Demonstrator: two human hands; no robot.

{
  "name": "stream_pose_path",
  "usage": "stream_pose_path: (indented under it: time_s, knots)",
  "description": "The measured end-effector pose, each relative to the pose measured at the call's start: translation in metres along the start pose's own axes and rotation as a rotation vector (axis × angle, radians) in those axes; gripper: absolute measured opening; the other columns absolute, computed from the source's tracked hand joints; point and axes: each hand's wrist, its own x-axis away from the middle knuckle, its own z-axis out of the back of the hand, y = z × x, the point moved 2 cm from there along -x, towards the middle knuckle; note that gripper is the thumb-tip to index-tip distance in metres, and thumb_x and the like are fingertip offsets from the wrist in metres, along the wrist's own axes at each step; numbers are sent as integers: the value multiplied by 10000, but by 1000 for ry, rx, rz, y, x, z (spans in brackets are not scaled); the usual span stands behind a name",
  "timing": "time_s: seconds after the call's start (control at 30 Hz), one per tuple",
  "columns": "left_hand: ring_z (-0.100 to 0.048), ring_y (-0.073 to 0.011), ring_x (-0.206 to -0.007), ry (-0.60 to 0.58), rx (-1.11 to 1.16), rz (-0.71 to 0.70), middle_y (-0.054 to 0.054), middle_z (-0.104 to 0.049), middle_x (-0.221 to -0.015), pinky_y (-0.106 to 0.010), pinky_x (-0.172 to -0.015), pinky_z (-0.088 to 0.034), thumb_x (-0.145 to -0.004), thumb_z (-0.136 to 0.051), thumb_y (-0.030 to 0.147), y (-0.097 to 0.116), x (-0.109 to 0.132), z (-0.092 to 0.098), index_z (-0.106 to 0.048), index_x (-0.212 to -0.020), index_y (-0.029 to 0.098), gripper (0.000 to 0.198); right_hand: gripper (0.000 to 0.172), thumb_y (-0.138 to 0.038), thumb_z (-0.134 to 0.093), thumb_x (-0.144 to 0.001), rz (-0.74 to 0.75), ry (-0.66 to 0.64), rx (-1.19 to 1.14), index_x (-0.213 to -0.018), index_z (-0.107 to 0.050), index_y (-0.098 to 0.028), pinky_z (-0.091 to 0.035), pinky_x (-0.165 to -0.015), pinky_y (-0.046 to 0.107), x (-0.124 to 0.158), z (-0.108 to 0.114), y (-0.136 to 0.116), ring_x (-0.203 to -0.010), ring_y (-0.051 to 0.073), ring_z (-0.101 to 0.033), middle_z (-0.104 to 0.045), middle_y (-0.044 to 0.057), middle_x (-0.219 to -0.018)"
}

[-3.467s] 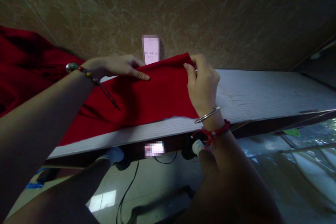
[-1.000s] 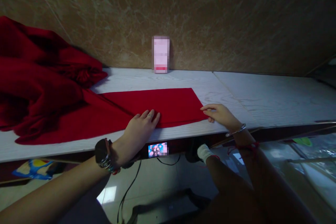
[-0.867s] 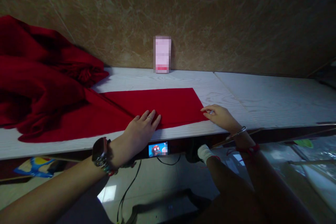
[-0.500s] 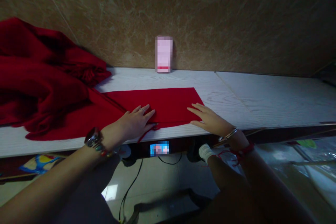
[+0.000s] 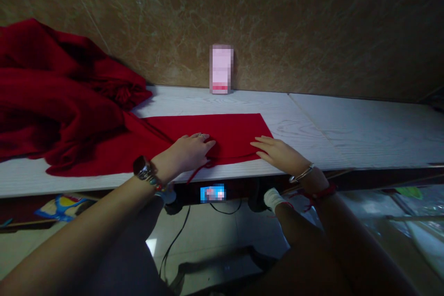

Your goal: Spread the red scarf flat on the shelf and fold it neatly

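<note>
A red fringed scarf (image 5: 232,134) lies along the white wood-grain table (image 5: 347,134), with a flat folded strip in the middle and a loose heap at the left. Palm down, my left hand (image 5: 190,151) rests on the strip near its front edge, fingers slightly bent and apart. A few red strands hang beside it over the table's front. My right hand (image 5: 279,152) lies open at the strip's right end, its stretched fingertips touching the cloth. Neither hand grips anything.
A pink phone-like thing (image 5: 221,69), blurred out, leans upright against the brown marbled wall (image 5: 312,32). Below the table's front edge are a small lit screen (image 5: 212,193), a black cable (image 5: 173,240) and a blue-and-white packet (image 5: 62,208). Clear plastic lies at the lower right.
My left hand has slid slightly right along the strip, its fingers more bent. My right hand stays at the strip's end. The whole view has shifted a little.
</note>
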Motion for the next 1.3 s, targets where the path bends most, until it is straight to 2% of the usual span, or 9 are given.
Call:
stream_pose_path:
  time_s: [0.13,0.33,0.6,0.7,0.83,0.93,1.1,1.2,1.3]
  knots:
    - [-549,-236,-1114,85,-50,22,-131,-518,-1308,-333,-859,-467,-894,-378,166,4,-1,-4,-484,-1290,182,411,422,-75,-458,-805,32,18,13,-1196,-601,-148,-444,-1003,397,-1,-1,-3,-1154,219,-550,-603,97,-1246]
    - [-503,-267,-1166,88,-21,-20,-131,-502,-1325,-355,-883,-461,-887,-462,387,6,1,-3,-474,-1296,180,459,395,-75,-395,-836,25,29,-68,-1150,-622,-145,-463,-985,363,-2,0,-3,-1121,180,-576,-638,83,-1195]
    - [-582,-239,-1046,113,-6,40,-100,-555,-1272,-332,-771,-496,-913,-359,258,-4,-4,-4,-522,-1251,212,379,342,-121,-385,-856,-229,182,-287,-1064,-649,-187,-526,-838,344,-5,9,0,-936,176,-663,-713,54,-1022]
    - [-560,-243,-1090,71,-11,65,-106,-533,-1298,-341,-811,-485,-873,-383,187,-9,-2,-1,-486,-1289,202,429,336,-112,-398,-848,-298,230,-322,-1052,-652,-194,-516,-830,337,-7,13,-1,-926,179,-664,-718,49,-1003]
    - [-504,-242,-1170,51,81,41,-112,-476,-1358,-330,-906,-446,-852,-473,353,-7,-1,0,-406,-1353,183,533,313,-118,-415,-851,-379,239,-316,-1041,-656,-179,-506,-811,318,-9,18,-4,-907,183,-666,-720,58,-984]
    - [-508,-260,-1159,92,85,64,-126,-502,-1328,-352,-902,-449,-862,-460,429,2,-2,1,-442,-1316,159,529,305,-154,-401,-870,-386,270,-293,-1032,-657,-187,-509,-790,318,-11,19,-4,-880,186,-671,-723,53,-966]
    - [-584,-270,-1030,156,20,108,-151,-617,-1129,-373,-796,-487,-887,-398,237,14,-5,6,-487,-1248,125,389,298,-193,-394,-880,-332,368,-286,-993,-668,-218,-526,-748,318,-12,18,-1,-835,187,-678,-731,28,-930]
    - [-628,-239,-931,170,15,149,-140,-646,-1049,-348,-737,-500,-886,-314,133,6,-3,10,-504,-1227,147,390,296,-189,-398,-881,-319,370,-276,-1002,-667,-214,-530,-743,312,-12,18,0,-827,185,-679,-733,29,-924]
    - [-631,-209,-922,152,39,159,-121,-635,-1105,-311,-744,-501,-878,-303,113,-10,0,5,-493,-1252,176,424,301,-173,-402,-878,-296,313,-268,-1021,-665,-210,-535,-770,319,-11,17,1,-858,184,-678,-730,32,-951]
